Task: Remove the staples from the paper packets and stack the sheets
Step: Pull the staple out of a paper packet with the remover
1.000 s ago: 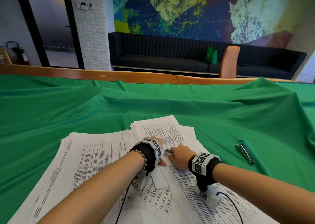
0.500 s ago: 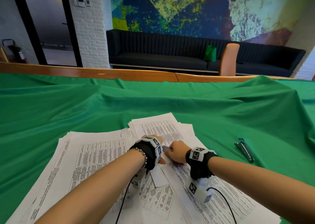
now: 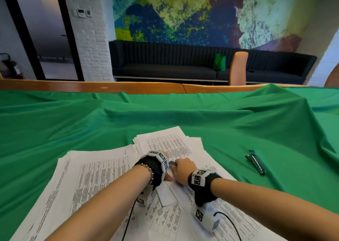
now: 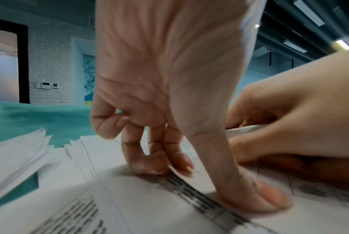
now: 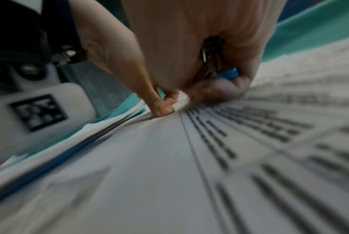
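Observation:
Printed paper packets (image 3: 170, 145) lie overlapped on the green cloth (image 3: 238, 130), next to a bigger loose stack (image 3: 95, 176) on the left. My left hand (image 3: 167, 174) sits on the middle packet: the thumb (image 4: 259, 197) presses flat and the curled fingertips (image 4: 169, 167) pinch a lifted corner. My right hand (image 3: 180, 169) is right beside it and grips a metal staple remover (image 3: 172, 164) with a blue part (image 5: 230, 74). The tool's tip points at that corner. The staple itself is hidden by the fingers.
A second metal tool with a teal end (image 3: 255, 162) lies on the cloth to the right of the papers. The cloth is rumpled into folds further back. The table's wooden edge (image 3: 146, 87) runs along the far side. Wrist camera cables trail over the near sheets.
My right hand has slid a little left, closing on the left hand at the packet's corner, and its wrist has rolled over. The left hand stays put.

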Demonstrator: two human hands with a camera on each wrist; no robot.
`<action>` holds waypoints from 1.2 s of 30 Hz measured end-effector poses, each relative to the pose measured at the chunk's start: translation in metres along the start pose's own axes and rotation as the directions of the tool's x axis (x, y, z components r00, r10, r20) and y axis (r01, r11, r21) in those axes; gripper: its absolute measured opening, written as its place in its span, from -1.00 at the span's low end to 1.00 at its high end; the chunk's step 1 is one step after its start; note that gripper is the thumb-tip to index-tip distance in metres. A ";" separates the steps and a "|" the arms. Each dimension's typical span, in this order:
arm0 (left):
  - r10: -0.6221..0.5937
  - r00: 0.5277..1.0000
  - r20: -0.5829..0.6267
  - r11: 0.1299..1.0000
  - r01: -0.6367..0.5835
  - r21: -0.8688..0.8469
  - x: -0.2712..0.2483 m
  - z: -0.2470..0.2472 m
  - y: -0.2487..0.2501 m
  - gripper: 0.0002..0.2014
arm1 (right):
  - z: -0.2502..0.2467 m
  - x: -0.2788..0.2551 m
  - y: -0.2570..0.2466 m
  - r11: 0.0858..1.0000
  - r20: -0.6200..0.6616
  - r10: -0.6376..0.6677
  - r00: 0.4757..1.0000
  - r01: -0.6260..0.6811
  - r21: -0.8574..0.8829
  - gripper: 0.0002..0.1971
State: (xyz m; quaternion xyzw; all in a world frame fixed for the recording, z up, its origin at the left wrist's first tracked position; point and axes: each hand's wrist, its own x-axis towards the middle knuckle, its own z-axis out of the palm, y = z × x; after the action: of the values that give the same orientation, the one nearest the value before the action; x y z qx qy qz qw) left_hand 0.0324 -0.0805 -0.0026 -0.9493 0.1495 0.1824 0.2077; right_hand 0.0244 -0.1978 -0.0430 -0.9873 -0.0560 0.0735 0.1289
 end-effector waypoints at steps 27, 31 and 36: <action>0.006 0.999 -0.054 0.801 -0.037 -0.598 0.008 0.023 -0.009 -0.19 | -0.039 -0.011 0.117 0.946 -0.105 0.113 0.988 -0.074 0.314 -0.80; 0.047 0.996 -0.076 0.812 -0.083 -0.578 0.005 0.019 -0.005 -0.33 | -0.042 -0.011 0.127 0.878 -0.147 0.224 0.963 -0.134 0.459 -0.80; 0.056 0.994 -0.089 0.764 -0.100 -0.638 0.007 0.022 -0.007 -0.43 | -0.054 -0.017 0.146 0.865 -0.167 0.276 0.947 -0.169 0.471 -0.83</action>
State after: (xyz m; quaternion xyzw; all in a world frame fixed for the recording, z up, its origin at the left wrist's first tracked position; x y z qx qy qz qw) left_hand 0.0352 -0.0657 -0.0221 -0.9615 0.1244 0.2001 -0.1415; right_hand 0.0299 -0.3535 -0.0277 -0.9318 0.0928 -0.0150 0.3505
